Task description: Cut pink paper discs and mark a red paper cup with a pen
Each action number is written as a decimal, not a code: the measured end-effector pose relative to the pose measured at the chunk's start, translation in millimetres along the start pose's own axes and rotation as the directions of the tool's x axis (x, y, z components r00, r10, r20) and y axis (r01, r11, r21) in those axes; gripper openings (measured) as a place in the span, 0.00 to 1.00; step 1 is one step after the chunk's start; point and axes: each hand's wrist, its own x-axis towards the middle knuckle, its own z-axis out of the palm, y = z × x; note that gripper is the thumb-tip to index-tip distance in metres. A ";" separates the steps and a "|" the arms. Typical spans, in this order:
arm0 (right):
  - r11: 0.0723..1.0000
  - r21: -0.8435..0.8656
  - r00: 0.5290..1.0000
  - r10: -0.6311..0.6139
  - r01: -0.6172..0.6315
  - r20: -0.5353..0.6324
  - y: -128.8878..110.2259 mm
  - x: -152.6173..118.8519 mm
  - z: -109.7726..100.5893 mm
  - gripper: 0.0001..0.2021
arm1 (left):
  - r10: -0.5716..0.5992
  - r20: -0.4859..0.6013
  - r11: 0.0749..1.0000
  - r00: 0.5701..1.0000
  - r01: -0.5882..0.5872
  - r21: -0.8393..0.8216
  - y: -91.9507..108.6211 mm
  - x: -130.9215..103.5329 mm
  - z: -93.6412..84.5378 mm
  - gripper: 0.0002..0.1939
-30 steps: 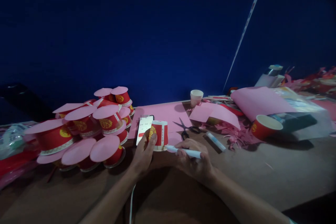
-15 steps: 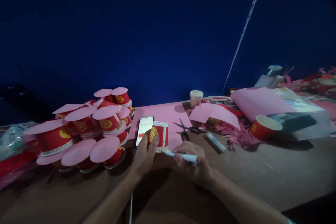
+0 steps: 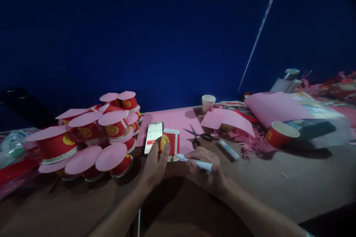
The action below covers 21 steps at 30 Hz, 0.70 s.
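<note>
two bare hands work above a brown table [image 3: 250,177] in dim light, seen from where i stand, with a thin white cable [image 3: 139,222] running at the near edge. the left hand [image 3: 156,163] grips a red paper cup [image 3: 174,142] by its side, thumb across the gold emblem, just in front of the phone. the right hand [image 3: 207,168], fingers closed, holds a white marker [image 3: 198,163], its tip at the cup's lower rim; whether it touches, i cannot tell. beyond them lie a pink disc [image 3: 185,147], a lit phone [image 3: 152,135], a slim pale tube [image 3: 228,150] and open black-handled scissors [image 3: 205,137]. stacked to the left are pink-topped cups [image 3: 114,127], red with gold emblems. to the right, an open red cup [image 3: 280,135] leans near shredded pink paper [image 3: 253,146]. farther back are a pink sheet [image 3: 167,116] and a white cup [image 3: 208,103], before a deep blue backdrop [image 3: 167,44] crossed by a slanting striped band [image 3: 263,26].
</note>
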 end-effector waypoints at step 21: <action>1.000 0.004 1.000 -0.007 0.007 0.028 2.0 -2.1 0.4 0.06 | -0.026 -0.018 0.999 0.999 0.025 -0.023 -2.1 -0.2 3.5 0.21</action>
